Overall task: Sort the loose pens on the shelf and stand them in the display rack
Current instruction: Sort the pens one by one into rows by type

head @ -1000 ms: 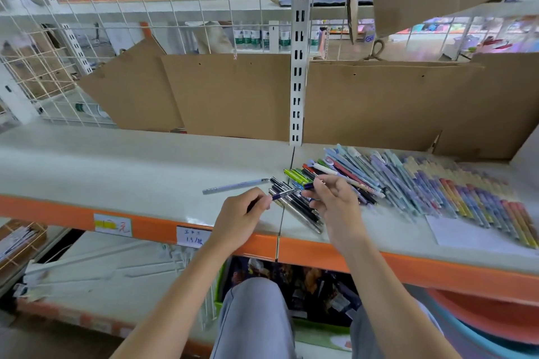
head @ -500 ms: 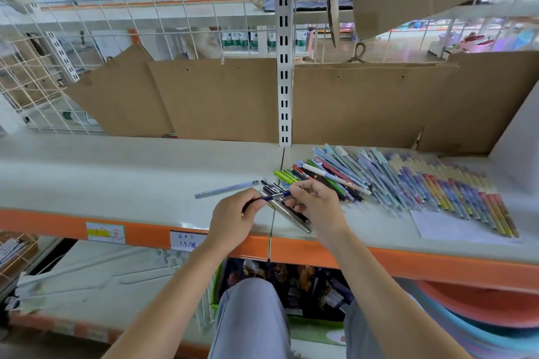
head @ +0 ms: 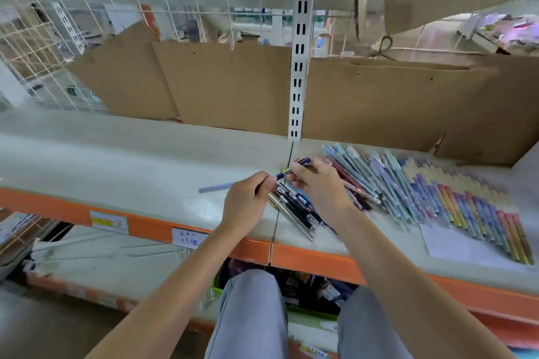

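Together, left hand [head: 246, 204], right hand [head: 319, 183], pinching dark-blue pen [head: 287, 172]

The shelf [head: 122, 160] has a smooth pale top with a dull sheen, edged at the near side by an orange painted metal beam [head: 151, 223] carrying two paper labels [head: 109, 221]. Along the far side stand matt brown cardboard sheets [head: 227, 81], rough at their cut edges, with a white painted metal slotted upright [head: 299, 67] in front and thin white wire mesh [head: 58, 29] to the left. The pens [head: 437, 192] on the right look like smooth plastic, the dark ones [head: 294, 207] near the middle glossier, and a matt white paper sheet [head: 455, 245] lies near the right.
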